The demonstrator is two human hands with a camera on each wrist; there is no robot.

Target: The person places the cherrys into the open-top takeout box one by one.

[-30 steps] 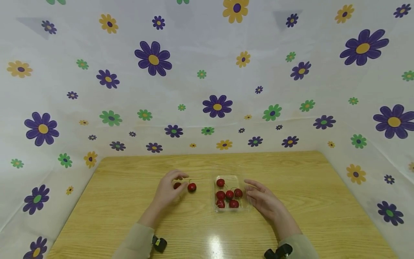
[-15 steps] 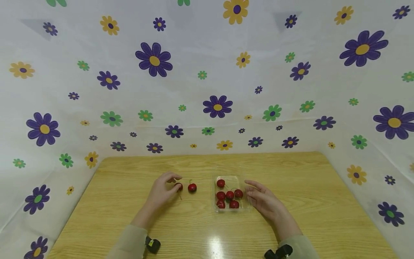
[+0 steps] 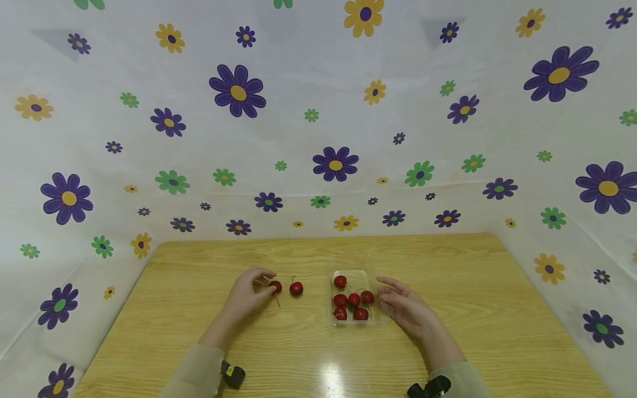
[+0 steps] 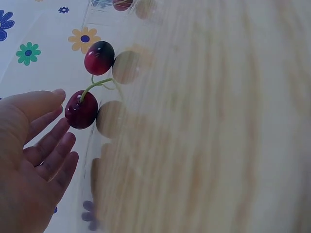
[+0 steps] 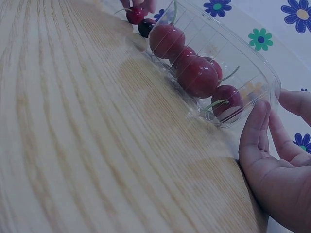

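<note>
My left hand [image 3: 242, 296] is beside a dark red cherry [image 3: 276, 287] with a stem, lying on the table. In the left wrist view, the thumb and fingertips come close to this cherry; whether they touch it I cannot tell. Just right of it lies another cherry [image 3: 296, 288]. A clear plastic box [image 3: 334, 320] further right holds several cherries [image 5: 197, 76], some with green stems. My right hand [image 3: 409, 311] stands at the box's right side, its fingers loosely extended. In the right wrist view, its fingertips are at the box's end wall [image 5: 272, 92].
The wooden table [image 3: 199, 348] spreads out under both hands. White cloth [image 3: 288, 127] printed with flowers rises behind it and along both sides. Light reflects off the table's front part.
My left hand has moved left and back from the two loose cherries, uncovering more of the nearer one and its stem. The right hand and the box have stayed in place.
</note>
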